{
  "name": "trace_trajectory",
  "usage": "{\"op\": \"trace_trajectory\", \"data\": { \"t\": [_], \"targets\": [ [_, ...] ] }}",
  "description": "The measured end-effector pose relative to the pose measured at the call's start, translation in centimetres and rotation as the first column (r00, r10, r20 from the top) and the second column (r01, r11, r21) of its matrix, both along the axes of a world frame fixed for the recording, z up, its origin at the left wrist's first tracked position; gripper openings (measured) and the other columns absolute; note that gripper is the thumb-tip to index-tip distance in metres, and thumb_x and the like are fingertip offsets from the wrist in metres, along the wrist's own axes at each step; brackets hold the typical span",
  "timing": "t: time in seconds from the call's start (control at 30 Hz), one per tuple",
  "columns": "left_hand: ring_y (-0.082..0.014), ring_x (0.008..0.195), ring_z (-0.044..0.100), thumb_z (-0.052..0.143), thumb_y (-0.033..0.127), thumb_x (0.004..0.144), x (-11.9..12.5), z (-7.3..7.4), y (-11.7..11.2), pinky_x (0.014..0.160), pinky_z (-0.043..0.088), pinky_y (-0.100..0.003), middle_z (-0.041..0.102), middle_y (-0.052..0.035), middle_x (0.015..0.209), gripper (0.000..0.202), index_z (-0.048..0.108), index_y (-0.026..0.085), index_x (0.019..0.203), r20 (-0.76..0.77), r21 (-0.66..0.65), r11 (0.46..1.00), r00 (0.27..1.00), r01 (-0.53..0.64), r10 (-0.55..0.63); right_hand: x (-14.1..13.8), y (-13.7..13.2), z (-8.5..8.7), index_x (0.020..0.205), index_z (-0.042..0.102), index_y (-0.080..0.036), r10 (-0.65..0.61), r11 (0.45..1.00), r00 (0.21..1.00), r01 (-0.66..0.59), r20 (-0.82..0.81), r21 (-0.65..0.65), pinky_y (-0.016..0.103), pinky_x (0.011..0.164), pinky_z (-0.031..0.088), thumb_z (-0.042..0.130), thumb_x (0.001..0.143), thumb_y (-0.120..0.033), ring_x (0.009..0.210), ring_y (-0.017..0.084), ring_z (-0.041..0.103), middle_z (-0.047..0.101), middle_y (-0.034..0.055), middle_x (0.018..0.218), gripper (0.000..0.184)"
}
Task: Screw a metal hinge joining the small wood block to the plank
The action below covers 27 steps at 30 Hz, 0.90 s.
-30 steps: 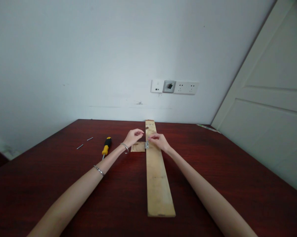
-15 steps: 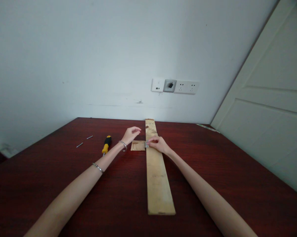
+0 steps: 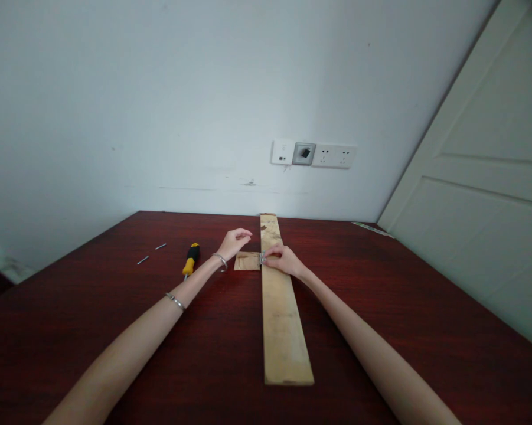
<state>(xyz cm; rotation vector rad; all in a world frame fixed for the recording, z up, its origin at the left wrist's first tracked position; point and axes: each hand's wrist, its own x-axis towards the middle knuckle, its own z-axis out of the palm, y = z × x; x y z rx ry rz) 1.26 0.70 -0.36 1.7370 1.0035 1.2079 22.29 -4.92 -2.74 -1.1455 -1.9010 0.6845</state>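
A long pale wooden board (image 3: 283, 324) lies lengthwise on the dark red table. Against its left edge sits a short wooden block (image 3: 247, 261). Where the two meet is a small silvery metal piece, a hinge by its look (image 3: 263, 258). My right hand (image 3: 284, 260) rests over the long board, its thumb and fingers closed on the metal piece. Just above the short block hovers my left hand (image 3: 235, 242), fingertips pinched together; whatever they may hold is too small to make out.
A yellow and black screwdriver (image 3: 191, 258) lies left of my left forearm. Two screws (image 3: 142, 260) are farther left on the table (image 3: 358, 295). A thin pale strip (image 3: 372, 229) lies at the back right corner. Wall sockets (image 3: 334, 156) are above the table.
Almost nothing differs. My left hand has dipped very slightly, and my right fingers have shifted a little at the metal piece. The boards stay in place.
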Motion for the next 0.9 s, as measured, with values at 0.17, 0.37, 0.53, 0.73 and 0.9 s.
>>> {"op": "trace_trajectory", "data": {
  "t": [0.17, 0.37, 0.53, 0.73, 0.9],
  "targets": [
    [-0.0177, 0.077, 0.067, 0.062, 0.017, 0.069, -0.1, -0.2, 0.2, 0.072, 0.054, -0.03, 0.072, -0.007, 0.08, 0.016, 0.068, 0.013, 0.083, 0.003, 0.006, 1.0, 1.0, 0.014, -0.014, 0.0, -0.2, 0.4, 0.087, 0.076, -0.022, 0.014, 1.0, 1.0, -0.014, 0.001, -0.013, 0.032, 0.085, 0.047, 0.072, 0.066, -0.025, 0.086, 0.019, 0.063, 0.069, 0.0028, 0.092, 0.022],
    [-0.0184, 0.078, 0.067, 0.064, 0.02, 0.069, -0.2, -0.4, 0.3, 0.075, 0.053, -0.032, 0.071, -0.0072, 0.08, 0.016, 0.068, 0.013, 0.083, -0.008, 0.036, 0.999, 1.0, 0.017, -0.017, -0.3, -0.7, 1.1, 0.081, 0.076, -0.02, -0.038, 0.995, 0.992, 0.027, -0.124, -0.091, 0.033, 0.081, 0.048, 0.065, 0.068, -0.02, 0.084, 0.021, 0.064, 0.072, 0.0032, 0.088, 0.017],
    [-0.0188, 0.08, 0.066, 0.065, 0.024, 0.07, -1.0, 0.3, 0.2, 0.077, 0.052, -0.033, 0.071, -0.0078, 0.083, 0.019, 0.068, 0.014, 0.085, -0.037, 0.089, 0.996, 0.999, 0.005, -0.002, -0.2, -0.6, 1.1, 0.076, 0.075, -0.019, -0.103, 0.991, 0.98, 0.086, -0.173, -0.103, 0.035, 0.08, 0.048, 0.059, 0.069, -0.022, 0.081, 0.022, 0.065, 0.074, 0.0033, 0.081, 0.018],
    [-0.0185, 0.078, 0.065, 0.067, 0.027, 0.067, -5.6, 3.1, 1.0, 0.079, 0.051, -0.033, 0.07, -0.0056, 0.077, 0.02, 0.069, 0.014, 0.082, -0.082, 0.103, 0.991, 0.993, -0.081, 0.089, -0.3, -0.5, 1.1, 0.074, 0.075, -0.019, -0.131, 0.987, 0.975, 0.112, -0.18, -0.114, 0.037, 0.082, 0.047, 0.059, 0.068, -0.024, 0.082, 0.024, 0.065, 0.074, 0.0038, 0.08, 0.018],
    [-0.0181, 0.076, 0.064, 0.066, 0.024, 0.063, -13.0, 5.7, 1.7, 0.077, 0.05, -0.03, 0.07, -0.004, 0.073, 0.013, 0.07, 0.016, 0.072, -0.247, 0.083, 0.965, 0.933, -0.25, 0.263, -0.4, -0.6, 1.1, 0.074, 0.075, -0.018, -0.127, 0.987, 0.975, 0.106, -0.181, -0.12, 0.038, 0.083, 0.047, 0.058, 0.069, -0.026, 0.084, 0.026, 0.066, 0.074, 0.0054, 0.082, 0.019]
  ]
}}
